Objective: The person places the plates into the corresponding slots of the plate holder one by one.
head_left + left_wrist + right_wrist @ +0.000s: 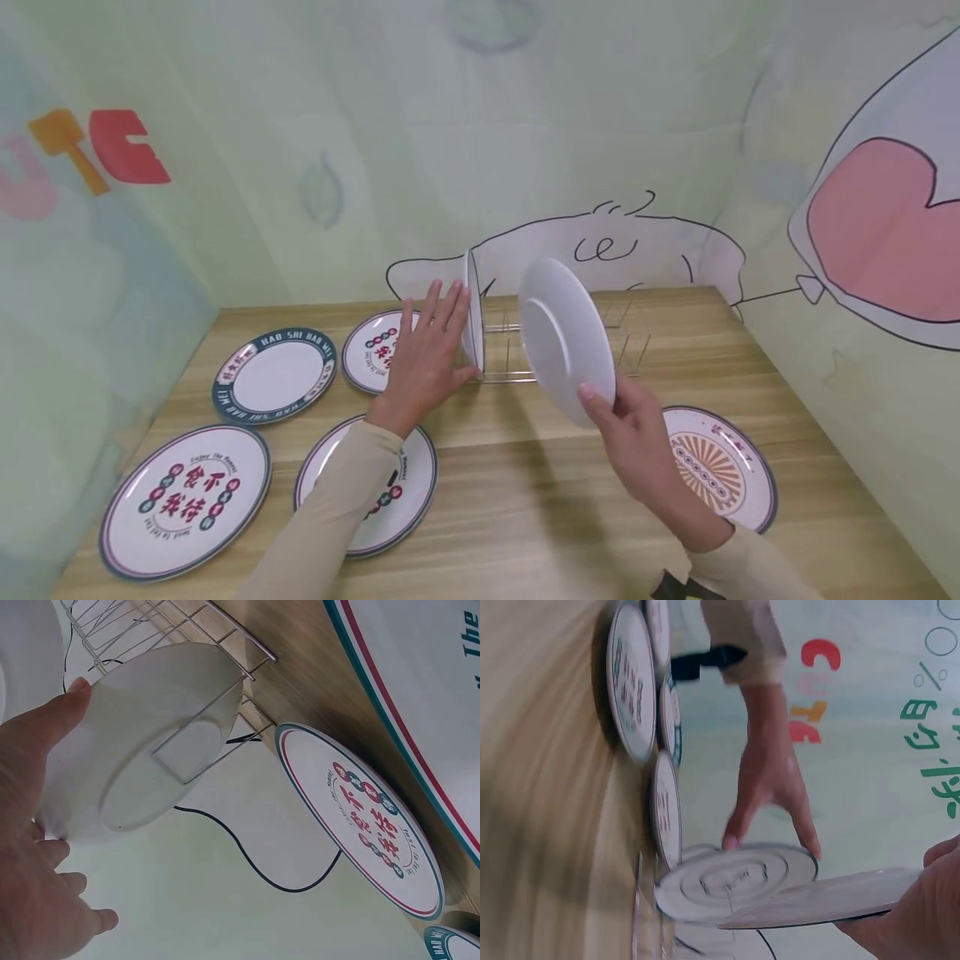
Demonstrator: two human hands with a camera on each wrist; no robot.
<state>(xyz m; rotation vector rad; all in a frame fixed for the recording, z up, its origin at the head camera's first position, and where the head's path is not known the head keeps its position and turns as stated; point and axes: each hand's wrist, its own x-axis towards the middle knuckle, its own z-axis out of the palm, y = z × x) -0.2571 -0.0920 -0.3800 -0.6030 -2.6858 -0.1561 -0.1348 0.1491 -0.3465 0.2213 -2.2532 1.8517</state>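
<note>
A wire plate rack (508, 377) stands toward the back of the wooden table. One plate (474, 312) is upright at its left end, its plain back (161, 742) facing the left wrist camera and its printed front (735, 883) showing in the right wrist view. My left hand (431, 354) touches that plate from the left, with fingers extended and thumb near the rim. To the right, my right hand (633, 433) pinches another white plate (566, 337) by its lower edge, thumb on the near face. This plate is tilted and held in the air before the rack.
On the left lie a teal-rimmed plate (277, 375), a small printed plate (365, 350), a large printed plate (187, 500) and another plate (405, 517) partly under my left forearm. A sunburst-patterned plate (723, 467) lies at right. Printed curtains (525, 150) surround the table.
</note>
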